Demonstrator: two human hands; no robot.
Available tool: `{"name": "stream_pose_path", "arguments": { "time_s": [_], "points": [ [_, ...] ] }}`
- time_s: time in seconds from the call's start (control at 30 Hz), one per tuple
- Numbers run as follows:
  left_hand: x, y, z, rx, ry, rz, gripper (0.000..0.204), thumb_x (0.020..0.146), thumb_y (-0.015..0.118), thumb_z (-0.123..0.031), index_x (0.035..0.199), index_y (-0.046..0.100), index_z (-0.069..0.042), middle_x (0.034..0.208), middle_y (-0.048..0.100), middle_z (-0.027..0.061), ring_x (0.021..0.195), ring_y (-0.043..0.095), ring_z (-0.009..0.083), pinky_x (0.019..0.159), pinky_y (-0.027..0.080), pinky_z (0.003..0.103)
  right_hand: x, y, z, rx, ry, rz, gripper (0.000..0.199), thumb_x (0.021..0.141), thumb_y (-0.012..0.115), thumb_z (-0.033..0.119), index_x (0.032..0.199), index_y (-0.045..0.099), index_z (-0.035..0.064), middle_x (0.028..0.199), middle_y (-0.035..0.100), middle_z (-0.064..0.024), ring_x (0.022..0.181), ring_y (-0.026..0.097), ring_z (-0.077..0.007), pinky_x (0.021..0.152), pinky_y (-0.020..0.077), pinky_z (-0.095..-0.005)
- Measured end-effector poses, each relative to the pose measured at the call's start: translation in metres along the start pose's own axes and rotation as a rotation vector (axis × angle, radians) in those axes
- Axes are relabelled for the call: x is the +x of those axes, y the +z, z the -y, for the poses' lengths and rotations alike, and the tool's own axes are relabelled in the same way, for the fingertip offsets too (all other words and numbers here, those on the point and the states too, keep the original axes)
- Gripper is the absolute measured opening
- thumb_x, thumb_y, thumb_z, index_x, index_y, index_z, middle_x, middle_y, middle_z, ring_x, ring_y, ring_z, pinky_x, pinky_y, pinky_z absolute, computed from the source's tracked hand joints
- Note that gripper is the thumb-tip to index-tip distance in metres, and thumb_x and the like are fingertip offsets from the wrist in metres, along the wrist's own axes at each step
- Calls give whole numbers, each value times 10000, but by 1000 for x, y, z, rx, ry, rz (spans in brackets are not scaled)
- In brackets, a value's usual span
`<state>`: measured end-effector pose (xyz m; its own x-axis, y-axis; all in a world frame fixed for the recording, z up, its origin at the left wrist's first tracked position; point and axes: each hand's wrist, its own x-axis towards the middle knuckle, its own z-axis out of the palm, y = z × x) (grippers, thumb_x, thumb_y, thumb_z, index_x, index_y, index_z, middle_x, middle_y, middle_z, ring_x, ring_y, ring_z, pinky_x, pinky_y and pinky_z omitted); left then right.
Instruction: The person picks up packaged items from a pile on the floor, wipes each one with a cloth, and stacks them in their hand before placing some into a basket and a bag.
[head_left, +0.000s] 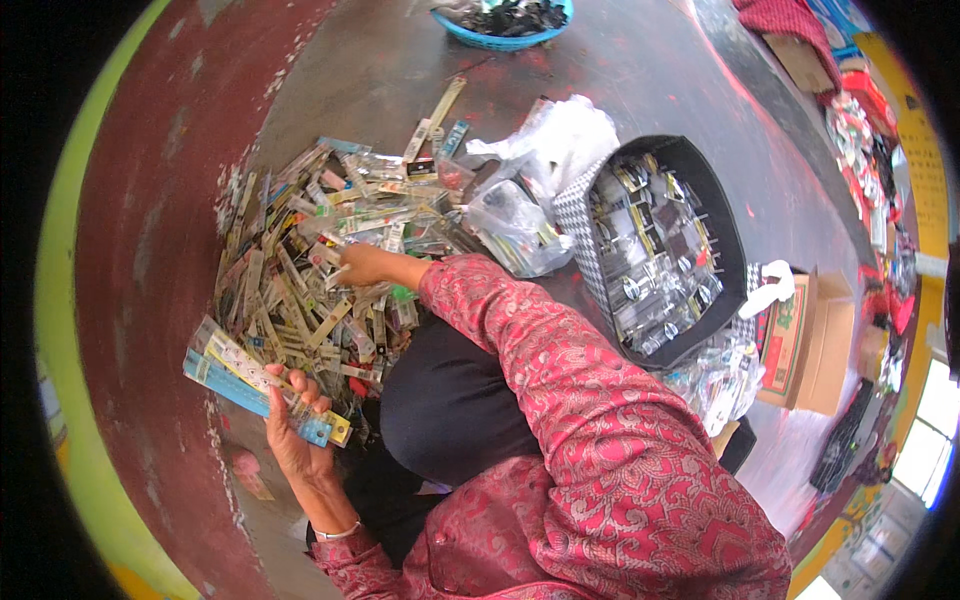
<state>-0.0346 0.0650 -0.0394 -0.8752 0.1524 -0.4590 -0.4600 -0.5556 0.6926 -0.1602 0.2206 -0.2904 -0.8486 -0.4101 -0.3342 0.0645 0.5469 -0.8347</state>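
Note:
My left hand (297,420) is wrapped round a fanned bundle of flat, ruler-like plastic strips (225,372), blue and pale yellow, held up beside the near left part of the heap. Farther in, my right hand (362,264) reaches down into the large heap of similar strips (290,290). Its fingers are drawn together among the pieces; what lies between them is too small to make out. The heap mixes clear, white, yellow and greenish strips, lying in all directions on the floor against the wall.
A black-lined, patterned box (735,270) holding clear packaged items stands right of the heap. Next to it are a white plastic bag (575,135), a clear bag of strips (515,225) and an opened cardboard carton (825,340). Farther back sits a blue basket (505,42) of dark scraps.

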Motion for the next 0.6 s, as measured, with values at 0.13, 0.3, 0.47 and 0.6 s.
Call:
{"name": "stream_pose_path", "arguments": {
  "time_s": [0.13,0.3,0.47,0.6],
  "points": [
    [2,-5,3,-3,-89,280,247,915,474,-220,1095,431,-55,738,443,36,600,392,87,510,349,213,-71,-48,97,1082,-171,452,551,874,455,465,1196,515,21,1243,503,-147,1134,480,-228,956,341,-355],
    [19,48,10,351,-185,334,308,869,540,-270,1050,455,-36,563,390,-11,435,338,72,379,258,204,-110,-71,137,1397,-636,635,472,831,591,380,1093,550,-10,1026,612,-92,914,570,-164,803,434,-279],
    [23,66,-1,518,-256,376,339,794,620,-276,988,481,-34,577,377,-27,448,317,59,390,225,191,-158,-102,152,1350,-677,386,328,801,613,262,966,616,-21,984,629,-120,868,590,-172,693,462,-262],
    [17,76,2,617,-294,365,352,758,637,-258,975,480,-30,603,364,-35,471,306,57,416,228,203,-156,-94,163,1390,-460,246,225,803,571,206,765,623,-9,818,659,-128,608,608,-132,393,414,-213]
  ]
}}
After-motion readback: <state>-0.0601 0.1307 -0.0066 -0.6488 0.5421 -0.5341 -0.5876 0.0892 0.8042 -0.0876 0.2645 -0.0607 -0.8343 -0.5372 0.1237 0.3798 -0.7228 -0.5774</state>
